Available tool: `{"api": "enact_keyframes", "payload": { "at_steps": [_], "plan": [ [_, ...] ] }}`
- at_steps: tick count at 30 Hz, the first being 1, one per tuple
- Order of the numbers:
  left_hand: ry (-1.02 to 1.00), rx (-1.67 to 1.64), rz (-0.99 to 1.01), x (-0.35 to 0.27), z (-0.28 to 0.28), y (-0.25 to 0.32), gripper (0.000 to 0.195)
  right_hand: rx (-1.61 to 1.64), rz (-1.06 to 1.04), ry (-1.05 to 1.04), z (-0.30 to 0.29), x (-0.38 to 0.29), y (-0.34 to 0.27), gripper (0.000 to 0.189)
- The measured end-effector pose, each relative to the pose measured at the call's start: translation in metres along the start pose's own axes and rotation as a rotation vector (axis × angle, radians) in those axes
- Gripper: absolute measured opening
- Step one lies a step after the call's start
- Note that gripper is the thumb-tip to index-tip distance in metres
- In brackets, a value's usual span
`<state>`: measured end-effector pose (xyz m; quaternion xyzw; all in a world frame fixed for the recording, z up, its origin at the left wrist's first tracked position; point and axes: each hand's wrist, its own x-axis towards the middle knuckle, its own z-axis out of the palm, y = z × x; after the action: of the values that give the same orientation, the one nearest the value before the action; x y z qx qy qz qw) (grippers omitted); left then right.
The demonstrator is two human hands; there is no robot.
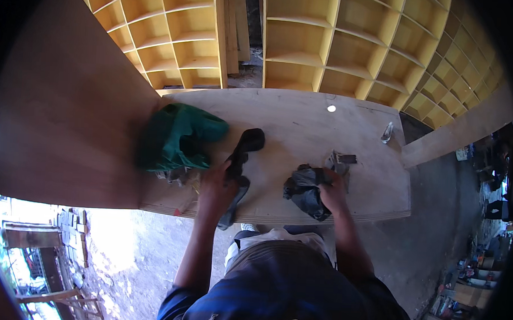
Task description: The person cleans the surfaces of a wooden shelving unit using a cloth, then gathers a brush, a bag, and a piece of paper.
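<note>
My left hand (218,190) grips a long, limp black item (253,139), which looks like fabric; one end lies toward the back of the plywood surface (292,123) and the other hangs at its front edge. In my right hand (335,193) is a crumpled black plastic bag (308,194), held just above or on the same surface. Left of my left hand slumps a dark green bag (178,135) with crumpled scraps under its near side. Beyond my right hand sits a small dark block (347,159) beside greyish crumpled material.
A tall plywood panel (70,109) rises at the left, and a plywood upright (451,121) at the right. Yellowish wooden cubby shelves (300,37) stand behind. A small clear container (387,133) lies near the right end. Assorted items crowd the floor at far right.
</note>
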<state>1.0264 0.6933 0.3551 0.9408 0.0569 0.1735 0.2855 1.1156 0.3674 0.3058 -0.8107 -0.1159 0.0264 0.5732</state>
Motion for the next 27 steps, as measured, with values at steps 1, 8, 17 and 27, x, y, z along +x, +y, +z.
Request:
{"api": "enact_keyframes", "payload": {
  "at_steps": [1,8,17,27],
  "plan": [
    [0.004,0.002,-0.020,-0.010,-0.015,0.016,0.039,0.000,-0.004,-0.006,-0.002,0.003,0.000,0.019],
    [0.264,0.060,-0.318,-0.109,-0.073,0.097,0.030,0.025,-0.128,-0.328,-0.033,0.008,-0.015,0.008],
    [0.195,0.056,-0.173,-0.167,-0.035,0.227,0.033,0.199,-0.194,-0.496,-0.118,-0.029,-0.043,0.009],
    [-0.522,-0.580,-0.049,-0.199,0.191,0.315,0.026,0.166,-0.099,-0.307,-0.270,-0.133,0.030,0.013]
  ]
}}
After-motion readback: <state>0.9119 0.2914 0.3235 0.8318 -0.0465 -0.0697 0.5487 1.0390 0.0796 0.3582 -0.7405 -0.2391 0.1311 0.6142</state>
